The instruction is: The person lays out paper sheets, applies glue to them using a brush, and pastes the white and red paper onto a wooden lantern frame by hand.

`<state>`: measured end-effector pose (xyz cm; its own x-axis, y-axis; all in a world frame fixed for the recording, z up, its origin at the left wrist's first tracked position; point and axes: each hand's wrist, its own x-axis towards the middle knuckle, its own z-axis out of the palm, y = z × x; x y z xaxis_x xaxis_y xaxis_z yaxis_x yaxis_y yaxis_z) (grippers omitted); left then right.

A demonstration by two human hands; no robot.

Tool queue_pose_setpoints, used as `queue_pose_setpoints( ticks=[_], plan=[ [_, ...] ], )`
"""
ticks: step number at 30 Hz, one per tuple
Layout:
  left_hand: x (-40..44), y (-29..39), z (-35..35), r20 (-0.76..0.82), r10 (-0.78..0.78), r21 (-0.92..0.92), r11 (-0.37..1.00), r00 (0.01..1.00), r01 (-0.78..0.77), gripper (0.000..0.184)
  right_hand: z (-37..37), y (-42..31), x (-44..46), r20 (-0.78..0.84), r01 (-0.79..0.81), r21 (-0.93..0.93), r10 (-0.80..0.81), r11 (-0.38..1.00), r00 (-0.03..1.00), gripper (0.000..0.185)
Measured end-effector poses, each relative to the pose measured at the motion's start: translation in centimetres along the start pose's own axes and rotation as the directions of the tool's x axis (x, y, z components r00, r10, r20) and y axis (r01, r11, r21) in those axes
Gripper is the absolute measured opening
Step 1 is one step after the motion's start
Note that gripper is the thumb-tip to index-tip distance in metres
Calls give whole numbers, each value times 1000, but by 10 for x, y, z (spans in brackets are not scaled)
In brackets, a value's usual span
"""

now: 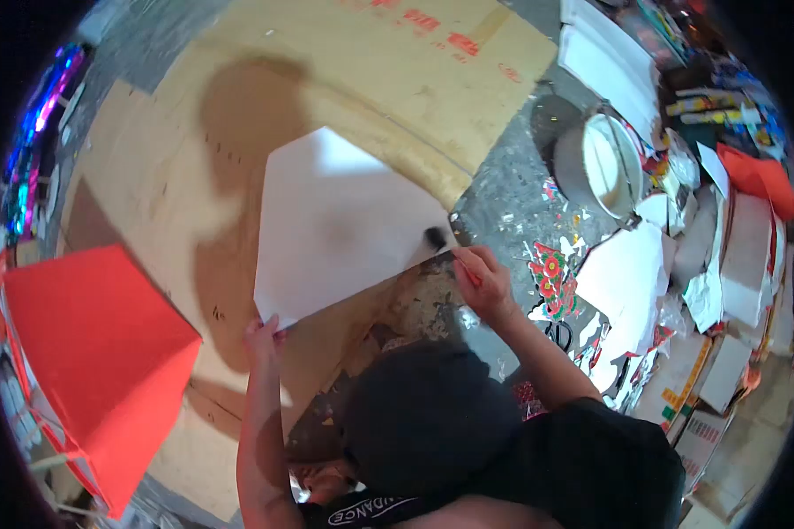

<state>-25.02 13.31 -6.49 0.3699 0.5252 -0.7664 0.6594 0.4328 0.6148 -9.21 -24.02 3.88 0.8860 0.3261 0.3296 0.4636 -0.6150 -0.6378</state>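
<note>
A large white paper sheet (344,203) with cut-off corners lies on flattened cardboard. My left hand (265,337) grips its near left corner, thumb and fingers at the edge. In my right hand (483,280) is a brush (435,238) with dark bristles and a reddish handle, the fingers closed round it. The bristles are over the sheet's right end, close to its near edge; whether they press on the paper I cannot tell. My head in a dark cap hides part of the floor in front of me.
Brown cardboard (150,203) covers much of the floor. A red paper-covered shape (106,344) stands at left. On the right are a metal pot (582,163) with whitish contents, a red flower cutout (551,278), scissors (558,335), white paper scraps (626,282) and stacked boxes (701,441).
</note>
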Motion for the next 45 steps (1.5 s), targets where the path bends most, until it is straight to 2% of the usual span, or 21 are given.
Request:
queue_pose_setpoints(
  ticks=[1, 2, 3, 5, 6, 8, 12, 13, 15, 17, 21, 22, 24, 28, 30, 31, 35, 37, 39, 40, 45],
  plan=[
    [2, 1, -2, 27, 12, -32, 999, 1000, -11, 14, -12, 15, 0, -21, 49, -60, -50, 997, 999, 18],
    [1, 1, -6, 83, 15, -41, 999, 996, -12, 16, -30, 42, 0, -67, 184, -322, -216, 929, 974, 26],
    [0, 4, -11, 138, 20, -48, 999, 990, -13, 17, -57, 46, 9, -162, -220, -73, 206, 973, 965, 30],
    [-5, 26, 3, 164, -2, -58, 998, 986, 12, 21, -105, 74, 31, -243, -39, -622, -145, 782, 959, 36],
    [-25, 43, 15, 131, -30, -67, 997, 991, 39, 23, -122, 91, 32, -319, -249, -580, 65, 775, 945, 37],
    [-36, 65, 22, 212, -60, -59, 995, 975, 74, 28, -146, 142, 28, -307, -255, -675, 51, 692, 950, 38],
    [-58, 110, 53, 300, 4, -216, 974, 954, 64, 28, -153, 148, 14, -134, -217, -846, 200, 487, 971, 79],
    [-65, 122, 63, 327, 35, -257, 965, 944, 53, 27, -143, 131, 15, -174, -197, -903, 94, 383, 980, 89],
    [-86, 149, 86, 380, 105, -327, 945, 919, 27, 28, -119, 66, 34, -76, -98, -704, 62, 704, 995, 94],
    [-103, 166, 114, 452, 169, -420, 907, 876, 41, 27, -69, 4, 54, 65, 132, -450, -115, 883, 991, 97],
    [-186, 207, 134, 418, 362, -505, 855, 833, -117, 19, 21, -106, 119, 8, 248, 64, -249, 967, 968, 72],
    [-202, 221, 114, 446, 436, -544, 826, 782, -149, 19, 33, -123, 138, 20, 236, 184, -244, 954, 970, 66],
    [-229, 241, 74, 489, 570, -615, 762, 661, -202, 20, 19, -171, 184, -177, 486, 255, -454, 836, 873, 41],
    [-211, 256, -41, 445, 487, -284, 873, 752, -397, 28, -56, -271, 230, -64, 383, 540, -417, 749, 907, 33],
    [-205, 266, -72, 367, 436, -287, 893, 822, -346, 26, -97, -318, 243, -99, 381, 710, -451, 592, 887, 28],
    [-203, 275, -87, 329, 409, -293, 901, 851, -319, 26, -120, -348, 236, -38, 243, 820, -374, 518, 926, 25],
    [-225, 322, -132, 307, 847, -773, 488, 433, -406, 33, -151, -415, 242, -315, 456, 817, -390, 353, 865, 29],
    [-257, 333, -164, 121, 924, -807, 304, 362, -507, 23, -153, -428, 255, -320, 416, 811, -283, 412, 904, 31],
    [-293, 322, -210, -59, 946, -758, 165, 318, -631, 14, -153, -463, 246, -347, 403, 906, -317, 131, 883, 28],
    [-311, 309, -238, -127, 942, -701, 136, 310, -700, 10, -143, -477, 246, -334, 390, 914, -339, 111, 880, 28],
    [-407, 265, -364, -593, 765, -499, -103, 252, -860, 14, -72, -541, 219, -207, 268, 961, -461, 69, 863, 29]
  ],
)
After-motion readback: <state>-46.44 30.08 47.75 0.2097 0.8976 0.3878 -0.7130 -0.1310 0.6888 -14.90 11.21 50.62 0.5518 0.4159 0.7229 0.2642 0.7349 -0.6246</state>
